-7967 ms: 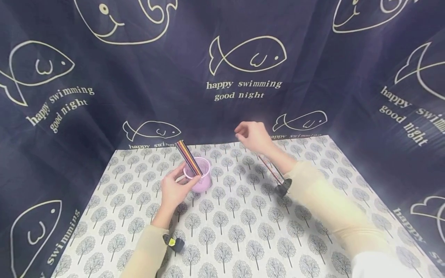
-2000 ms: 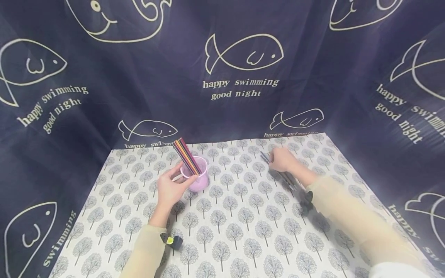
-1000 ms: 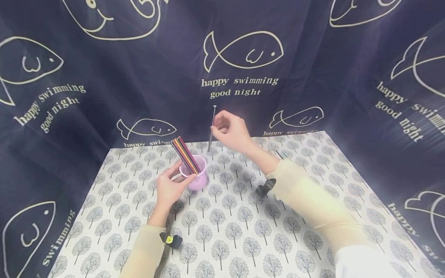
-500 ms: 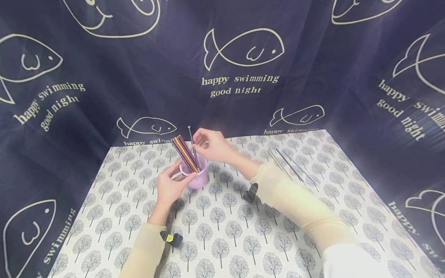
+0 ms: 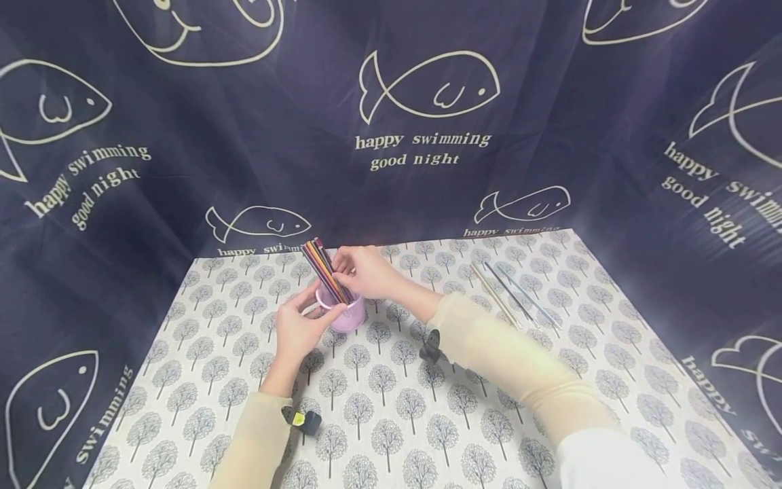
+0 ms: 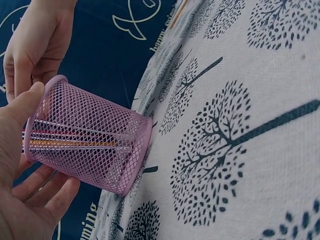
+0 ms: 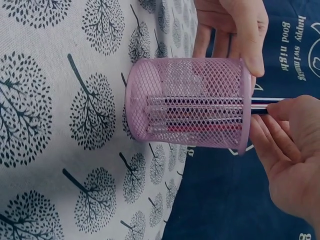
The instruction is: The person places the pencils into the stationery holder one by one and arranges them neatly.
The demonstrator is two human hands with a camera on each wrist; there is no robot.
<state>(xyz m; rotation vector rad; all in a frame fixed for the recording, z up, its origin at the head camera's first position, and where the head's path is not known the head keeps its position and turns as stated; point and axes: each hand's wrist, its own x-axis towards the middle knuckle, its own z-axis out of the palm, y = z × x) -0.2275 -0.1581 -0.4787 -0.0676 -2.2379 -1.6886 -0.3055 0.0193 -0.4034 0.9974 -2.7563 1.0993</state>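
A pink mesh pen cup (image 5: 349, 319) stands on the table, with a bundle of colored pencils (image 5: 325, 270) leaning left inside it. My left hand (image 5: 301, 329) holds the cup from the left. Its thumb lies at the rim, and the other fingers are on the cup's far side, as the left wrist view shows. Over the rim's right side, my right hand (image 5: 369, 272) pinches a dark pencil (image 7: 260, 106) whose lower part is in the cup. Through the mesh in the right wrist view, several pencil ends rest near the cup's bottom (image 7: 157, 112).
Three loose pencils lie side by side on the right of the table: a yellowish one (image 5: 496, 297), a grey one (image 5: 512, 293) and a blue one (image 5: 529, 297). A tree-patterned cloth (image 5: 403, 407) covers the table. Dark blue fish-print curtains (image 5: 421, 204) rise behind its far edge.
My right hand reached the loose pencils, carried one upright leftward over the table and lowered it into the cup. The left hand has kept its hold on the cup.
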